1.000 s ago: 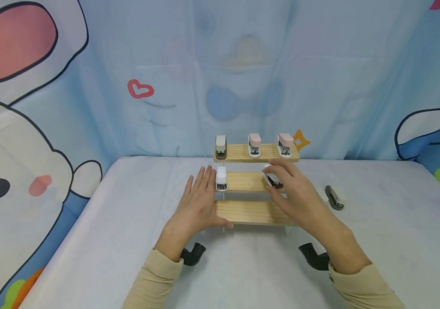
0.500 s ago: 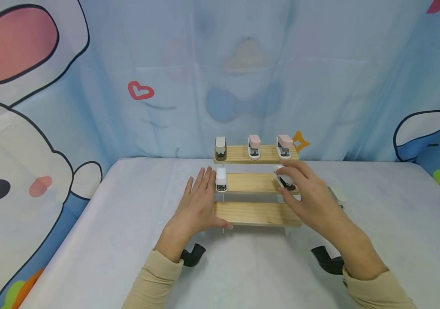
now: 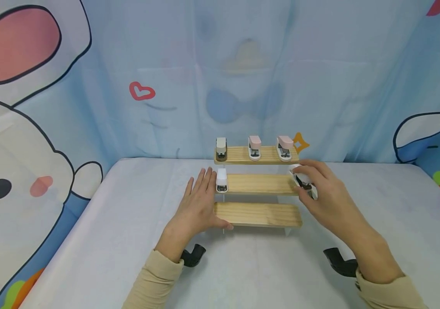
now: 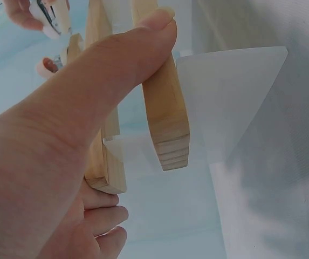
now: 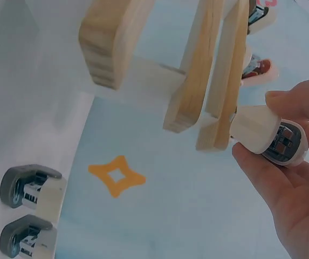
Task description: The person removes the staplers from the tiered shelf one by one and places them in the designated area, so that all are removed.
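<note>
A three-step wooden rack (image 3: pixel 258 214) with clear side supports stands on the table. My left hand (image 3: pixel 200 204) lies along its left end, fingers straight, its thumb on the lowest board. My right hand (image 3: pixel 328 201) pinches a small white stapler (image 3: pixel 302 178) between thumb and fingers at the right end of the middle board. In the right wrist view this stapler (image 5: pixel 256 129) is tilted beside the boards' ends. Another white stapler (image 3: pixel 221 180) stands at the left end of the middle board, close to my left fingertips.
The top board holds a white stapler with a dark base (image 3: pixel 221 148) and two pink-topped staplers (image 3: pixel 254 147). Two more dark-based staplers (image 5: pixel 33 186) rest on the white tablecloth in the right wrist view. A printed blue curtain (image 3: pixel 173 51) hangs behind.
My right hand has moved right with the white stapler, from over the middle board to its right end. It now covers the loose stapler on the table. My left hand stays in place.
</note>
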`<state>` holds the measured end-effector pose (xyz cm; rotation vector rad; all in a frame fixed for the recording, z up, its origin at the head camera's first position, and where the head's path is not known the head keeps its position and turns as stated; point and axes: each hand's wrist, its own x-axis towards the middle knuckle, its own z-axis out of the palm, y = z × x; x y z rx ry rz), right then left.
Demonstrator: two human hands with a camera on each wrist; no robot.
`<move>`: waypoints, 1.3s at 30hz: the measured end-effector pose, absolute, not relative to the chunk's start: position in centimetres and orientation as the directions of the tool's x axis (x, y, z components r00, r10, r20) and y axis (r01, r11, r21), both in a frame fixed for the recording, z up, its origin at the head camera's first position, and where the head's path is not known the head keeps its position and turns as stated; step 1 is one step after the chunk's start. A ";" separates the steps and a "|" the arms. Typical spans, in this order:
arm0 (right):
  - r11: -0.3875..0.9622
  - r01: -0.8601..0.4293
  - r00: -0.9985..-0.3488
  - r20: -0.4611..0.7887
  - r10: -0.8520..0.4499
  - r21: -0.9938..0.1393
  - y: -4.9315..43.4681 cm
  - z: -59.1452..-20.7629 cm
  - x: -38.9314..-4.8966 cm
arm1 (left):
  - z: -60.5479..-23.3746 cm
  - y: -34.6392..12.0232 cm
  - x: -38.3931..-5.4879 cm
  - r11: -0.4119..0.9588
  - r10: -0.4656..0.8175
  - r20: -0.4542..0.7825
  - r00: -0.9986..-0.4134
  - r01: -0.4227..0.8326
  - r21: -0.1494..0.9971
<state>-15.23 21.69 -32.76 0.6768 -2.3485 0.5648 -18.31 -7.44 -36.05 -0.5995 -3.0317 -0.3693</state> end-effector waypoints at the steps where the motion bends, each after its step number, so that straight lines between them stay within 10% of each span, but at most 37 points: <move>1: 0.780 -0.584 -0.679 0.663 -0.316 -0.225 21.8 -32.8 -15.2 | -36.1 -7.4 -18.3 0.898 0.372 0.075 -0.925 0.379 0.225; 39: 0.882 -0.306 -0.836 0.545 -0.068 -0.358 28.0 -33.5 -15.9 | -36.1 -7.5 -18.2 0.892 0.374 0.085 -0.923 0.384 0.238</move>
